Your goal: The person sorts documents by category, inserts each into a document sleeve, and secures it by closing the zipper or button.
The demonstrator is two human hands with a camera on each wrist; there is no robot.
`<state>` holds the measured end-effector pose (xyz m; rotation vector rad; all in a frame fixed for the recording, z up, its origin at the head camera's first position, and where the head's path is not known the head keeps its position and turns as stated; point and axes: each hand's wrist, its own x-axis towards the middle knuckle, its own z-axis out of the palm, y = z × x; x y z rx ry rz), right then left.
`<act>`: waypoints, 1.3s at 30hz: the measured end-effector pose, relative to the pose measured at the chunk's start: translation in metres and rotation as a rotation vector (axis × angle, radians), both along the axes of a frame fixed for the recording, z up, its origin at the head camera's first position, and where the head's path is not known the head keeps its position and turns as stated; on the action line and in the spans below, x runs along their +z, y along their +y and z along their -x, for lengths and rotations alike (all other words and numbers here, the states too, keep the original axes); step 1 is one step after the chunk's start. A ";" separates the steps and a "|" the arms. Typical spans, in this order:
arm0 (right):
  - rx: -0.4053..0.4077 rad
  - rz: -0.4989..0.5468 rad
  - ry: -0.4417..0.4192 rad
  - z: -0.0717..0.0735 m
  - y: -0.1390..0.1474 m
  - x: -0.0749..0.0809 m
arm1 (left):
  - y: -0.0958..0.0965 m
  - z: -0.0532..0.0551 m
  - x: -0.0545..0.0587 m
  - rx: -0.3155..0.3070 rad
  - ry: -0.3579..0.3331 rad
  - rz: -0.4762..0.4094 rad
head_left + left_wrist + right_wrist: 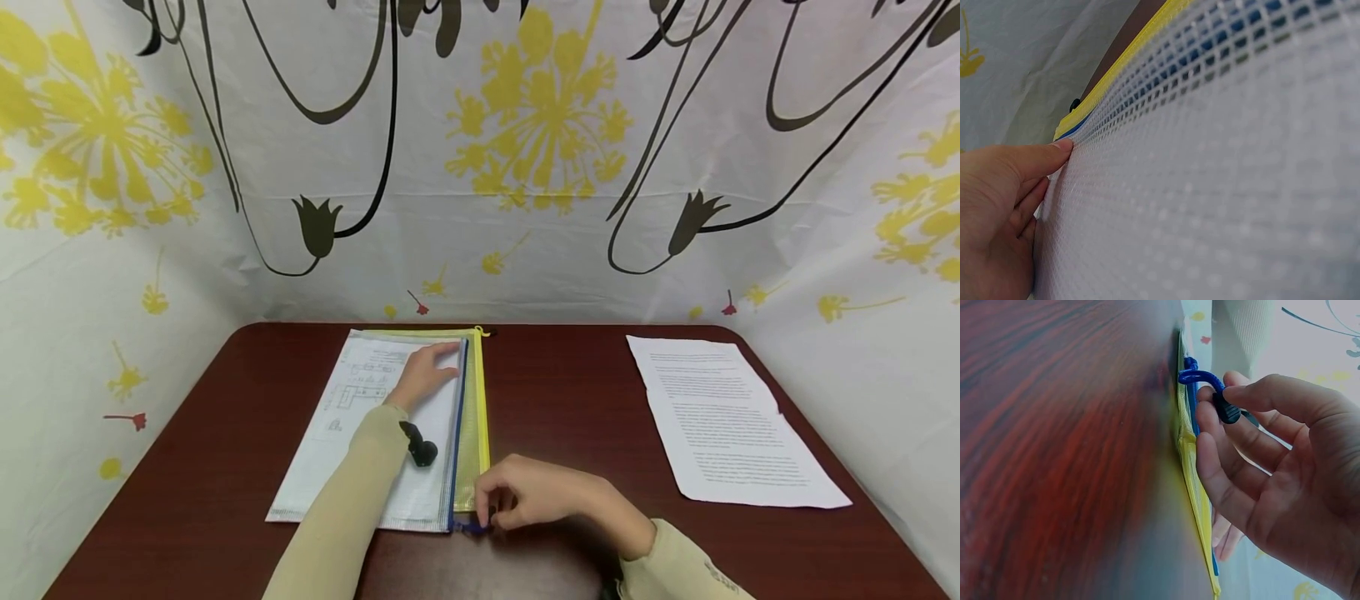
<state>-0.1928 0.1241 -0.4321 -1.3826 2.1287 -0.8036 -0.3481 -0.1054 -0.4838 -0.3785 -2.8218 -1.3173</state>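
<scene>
A clear mesh zipper pouch (322, 450) with a blue zip lies flat, with printed sheets showing through it. Under it, a yellow-edged mesh pouch (472, 417) sticks out on the right. My left hand (423, 375) holds the clear pouch at its far right corner. In the left wrist view its thumb (1047, 157) rests by the end of the blue zip, the other fingers curled at the edge. At the near right corner my right hand (543, 492) pinches the blue cord zipper pull (1227, 407) with its black end, between thumb and fingers.
On the right of the dark red table (555, 392) lies a printed paper sheet (720, 417) with uneven edges. A patterned white cloth (480, 250) hangs behind the table and at both sides. The yellow pouch's zipper pull (486, 333) is at its far corner.
</scene>
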 end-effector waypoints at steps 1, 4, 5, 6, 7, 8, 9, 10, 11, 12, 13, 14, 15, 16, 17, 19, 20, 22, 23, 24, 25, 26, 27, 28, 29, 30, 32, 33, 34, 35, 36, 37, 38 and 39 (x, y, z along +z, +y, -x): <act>-0.003 -0.006 -0.002 0.000 0.000 0.000 | 0.000 0.000 0.000 0.000 0.002 0.001; -0.015 -0.025 -0.013 -0.001 0.001 0.001 | 0.001 0.000 0.000 0.003 0.000 0.003; -0.019 -0.031 -0.015 -0.002 0.001 0.001 | 0.001 0.000 0.000 0.004 -0.002 0.003; -0.024 -0.038 -0.020 -0.002 0.001 0.001 | 0.001 0.000 0.000 0.004 -0.005 0.003; -0.030 -0.045 -0.024 -0.002 0.002 0.001 | 0.001 0.000 0.000 0.004 -0.006 0.003; -0.031 -0.050 -0.017 -0.002 0.002 0.001 | 0.001 0.000 0.000 0.003 -0.006 0.002; -0.031 -0.055 -0.013 -0.003 0.002 0.001 | 0.000 0.000 0.000 0.004 -0.010 0.001; -0.031 -0.060 -0.010 -0.003 0.003 0.001 | 0.000 0.000 0.000 0.003 -0.008 -0.001; -0.029 -0.063 -0.005 -0.003 0.003 0.001 | 0.000 0.000 0.000 0.002 -0.009 -0.003; -0.028 -0.066 0.000 -0.003 0.004 0.001 | 0.000 0.000 0.000 0.001 -0.010 -0.005; -0.027 -0.068 0.004 -0.003 0.004 0.001 | 0.000 0.000 0.000 0.001 -0.011 -0.007; -0.026 -0.070 0.003 -0.003 0.005 0.001 | 0.000 -0.001 -0.001 0.000 -0.009 -0.008; -0.026 -0.071 0.000 -0.003 0.005 0.000 | 0.000 -0.001 -0.001 0.001 -0.014 -0.007; -0.026 -0.072 0.000 -0.003 0.006 0.000 | -0.001 -0.001 -0.001 0.001 -0.014 -0.008; -0.025 -0.073 0.001 -0.003 0.006 0.000 | -0.001 0.000 -0.001 0.001 -0.019 -0.009; -0.029 -0.075 -0.011 -0.003 0.007 -0.001 | -0.001 0.000 -0.001 -0.003 -0.014 -0.011; -0.031 -0.076 -0.019 -0.003 0.008 0.000 | -0.001 0.000 -0.001 -0.004 -0.011 -0.010; -0.035 -0.075 -0.025 -0.004 0.009 0.000 | -0.001 0.000 -0.002 -0.007 -0.007 -0.012; -0.036 -0.074 -0.026 -0.004 0.009 0.001 | -0.001 0.001 -0.002 -0.010 -0.002 -0.011; -0.038 -0.074 -0.027 -0.005 0.009 0.001 | -0.001 0.001 -0.002 -0.011 0.001 -0.010; -0.036 -0.072 -0.021 -0.005 0.010 0.001 | -0.001 0.001 -0.002 -0.013 0.001 -0.010; -0.038 -0.074 -0.024 -0.005 0.010 0.002 | -0.001 0.001 -0.003 -0.013 -0.002 -0.012; -0.038 -0.073 -0.019 -0.005 0.010 0.002 | -0.001 0.001 -0.003 -0.014 -0.001 -0.012; -0.038 -0.074 -0.022 -0.005 0.011 0.002 | -0.001 0.001 -0.003 -0.015 -0.001 -0.013; -0.038 -0.075 -0.023 -0.005 0.011 0.002 | -0.001 0.001 -0.002 -0.016 -0.002 -0.014; -0.039 -0.076 -0.025 -0.005 0.011 0.002 | -0.001 0.000 -0.002 -0.015 -0.002 -0.013; -0.037 -0.074 -0.025 -0.005 0.012 0.002 | -0.001 0.000 -0.001 -0.018 0.007 -0.006; -0.037 -0.075 -0.024 -0.005 0.012 0.002 | -0.001 0.000 -0.001 -0.018 0.013 -0.001; -0.038 -0.076 -0.025 -0.005 0.012 0.002 | -0.001 0.000 0.000 -0.019 0.013 0.002; -0.036 -0.076 -0.018 -0.005 0.013 0.002 | -0.001 0.000 0.000 -0.020 0.016 0.006; -0.036 -0.077 -0.010 -0.005 0.013 0.001 | -0.001 0.000 0.000 -0.022 0.016 0.011; -0.036 -0.077 -0.002 -0.005 0.013 0.001 | -0.001 0.000 0.001 -0.024 0.013 0.012; -0.040 -0.080 -0.001 -0.005 0.013 0.001 | -0.001 0.000 0.001 -0.025 0.007 0.014; -0.040 -0.080 0.004 -0.005 0.014 0.001 | -0.001 0.000 0.001 -0.026 0.000 0.014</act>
